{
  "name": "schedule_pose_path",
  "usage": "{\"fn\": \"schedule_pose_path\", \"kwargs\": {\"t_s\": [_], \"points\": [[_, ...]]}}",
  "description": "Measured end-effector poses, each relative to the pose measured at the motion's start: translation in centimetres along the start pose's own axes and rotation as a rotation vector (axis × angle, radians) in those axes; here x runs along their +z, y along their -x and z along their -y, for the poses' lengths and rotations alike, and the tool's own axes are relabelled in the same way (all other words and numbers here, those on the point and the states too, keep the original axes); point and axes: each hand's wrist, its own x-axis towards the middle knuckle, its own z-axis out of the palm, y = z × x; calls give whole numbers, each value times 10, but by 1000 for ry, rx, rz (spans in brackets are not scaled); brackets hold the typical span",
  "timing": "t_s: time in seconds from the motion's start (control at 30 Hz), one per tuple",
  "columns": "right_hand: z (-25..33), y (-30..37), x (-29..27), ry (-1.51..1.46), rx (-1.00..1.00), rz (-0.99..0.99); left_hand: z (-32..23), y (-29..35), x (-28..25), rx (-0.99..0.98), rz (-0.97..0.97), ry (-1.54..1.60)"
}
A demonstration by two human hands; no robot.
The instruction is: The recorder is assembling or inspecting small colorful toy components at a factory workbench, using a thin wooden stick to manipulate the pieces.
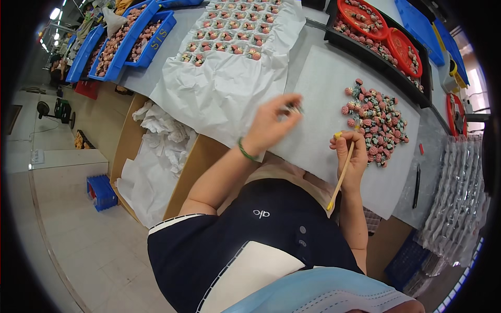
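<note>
My left hand [269, 125], blurred by motion, is raised over the white paper with its thumb and fingers closed on a small figurine [294, 108], mostly hidden. Held in my right hand [350, 156] is a thin wooden stick [342, 180] that looks like a brush handle, its lower end yellow. A yellow patch shows at my right fingertips. Just beyond that hand lies a loose heap of small pink and grey-green figurines [377, 125] on white paper [318, 99].
At the far left, a white tray [229, 31] holds rows of figurines on crumpled paper. Blue bins [151, 39] of pink pieces stand beside it. A black tray [360, 44] with red baskets sits far right. Clear plastic trays [451, 193] are stacked right; a carton [177, 193] of paper stands left.
</note>
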Motion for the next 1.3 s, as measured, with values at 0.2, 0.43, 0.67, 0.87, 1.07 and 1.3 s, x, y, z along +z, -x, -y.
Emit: {"fn": "schedule_pose_path", "kwargs": {"t_s": [0.2,0.43,0.67,0.87,1.07,1.3], "points": [[6,0,-25,48,-39,11,21,-61,-127,167,-574,-730],[4,-1,-60,91,-18,-72,60,-81,-122,244,-422,-1316],[-12,-18,-145,195,21,-207,80,-80,-61,-135,-224,-1478],[-13,-10,-182,143,17,-253,35,-90,33,102,-242,-1669],[-8,9,-191,200,25,-208,36,-69,196,377,82,-676],[-7,27,-216,205,-7,-215,29,-59,240,237,220,-792]]}}
